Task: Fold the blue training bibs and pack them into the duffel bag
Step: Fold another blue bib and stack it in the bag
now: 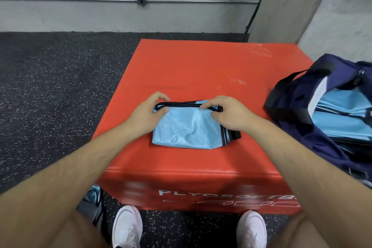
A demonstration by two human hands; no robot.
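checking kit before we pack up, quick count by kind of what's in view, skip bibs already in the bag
blue bib: 1
duffel bag: 1
red plyo box: 1
white shoes: 2
left hand, right hand: 2
blurred blue-grey thing on floor: 1
total: 8

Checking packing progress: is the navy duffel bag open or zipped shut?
Open. The navy fabric duffel bag gapes at its top, showing light blue folded bibs stacked inside.
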